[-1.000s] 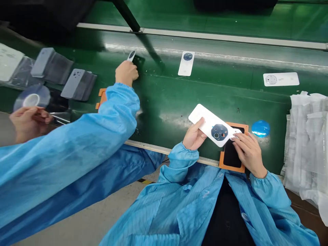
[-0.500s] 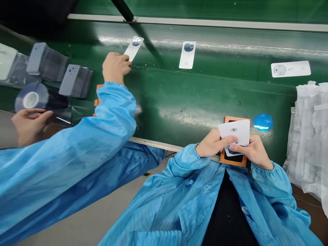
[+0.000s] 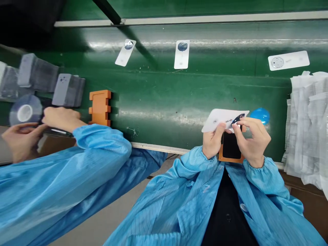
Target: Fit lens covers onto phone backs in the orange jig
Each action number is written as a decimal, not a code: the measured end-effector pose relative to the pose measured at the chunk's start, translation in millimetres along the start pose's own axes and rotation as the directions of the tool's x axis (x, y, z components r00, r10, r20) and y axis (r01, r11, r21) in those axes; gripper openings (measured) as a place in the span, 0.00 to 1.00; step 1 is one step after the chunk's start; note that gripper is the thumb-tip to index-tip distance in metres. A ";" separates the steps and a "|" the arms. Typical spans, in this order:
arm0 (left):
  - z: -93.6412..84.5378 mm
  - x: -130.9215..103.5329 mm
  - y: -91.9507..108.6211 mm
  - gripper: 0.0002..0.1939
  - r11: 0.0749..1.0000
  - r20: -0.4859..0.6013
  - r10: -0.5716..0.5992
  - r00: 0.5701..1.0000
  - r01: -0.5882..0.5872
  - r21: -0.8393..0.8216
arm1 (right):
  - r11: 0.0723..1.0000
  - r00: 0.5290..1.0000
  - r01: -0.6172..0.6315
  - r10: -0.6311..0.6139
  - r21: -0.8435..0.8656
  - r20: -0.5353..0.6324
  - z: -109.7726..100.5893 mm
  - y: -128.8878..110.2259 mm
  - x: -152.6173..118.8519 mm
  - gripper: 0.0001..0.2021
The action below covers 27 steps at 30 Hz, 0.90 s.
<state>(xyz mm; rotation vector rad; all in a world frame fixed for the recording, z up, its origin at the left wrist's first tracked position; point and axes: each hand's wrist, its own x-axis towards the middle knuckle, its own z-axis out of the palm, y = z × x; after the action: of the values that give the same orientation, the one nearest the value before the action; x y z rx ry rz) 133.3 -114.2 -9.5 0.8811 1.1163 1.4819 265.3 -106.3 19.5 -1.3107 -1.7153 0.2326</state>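
My left hand (image 3: 212, 140) pinches a white card (image 3: 216, 119) by its lower edge, tilted above the work surface. The thumb and fingers of my right hand (image 3: 253, 138) are closed on a dark, glossy round sticker (image 3: 238, 119) at the card's right end. Whether the sticker's edge has lifted off the card, I cannot tell. Beneath my hands lies an orange tray (image 3: 230, 159) with a flat black piece (image 3: 231, 145) in it, its upper part hidden. Just beyond my right hand sits a shiny blue disc (image 3: 260, 115).
Similar cards, a left one (image 3: 125, 53), a middle one (image 3: 181, 54) and a right one (image 3: 288, 60), lie along the green table (image 3: 153, 92). White sleeves (image 3: 306, 130) are piled right. A co-worker's hands (image 3: 60, 118) are left, near a tape roll (image 3: 25, 112), grey stacks (image 3: 68, 89) and orange block (image 3: 99, 106).
My right hand has shifted from the card's lower edge onto the round sticker, and the card has turned sideways. The co-worker has let go of the left card and drawn that hand back.
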 end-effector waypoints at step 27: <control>-4.2 -17.3 -11.2 0.19 0.927 0.073 0.251 0.965 -0.261 0.268 | 0.994 0.999 -0.032 0.033 0.109 -0.009 7.5 -0.3 -1.1 0.04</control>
<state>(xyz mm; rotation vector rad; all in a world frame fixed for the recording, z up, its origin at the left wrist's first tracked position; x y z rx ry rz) 136.2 -131.6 -21.0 1.2856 1.2350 1.5332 259.4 -104.6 14.9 -1.2582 -1.6498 0.3322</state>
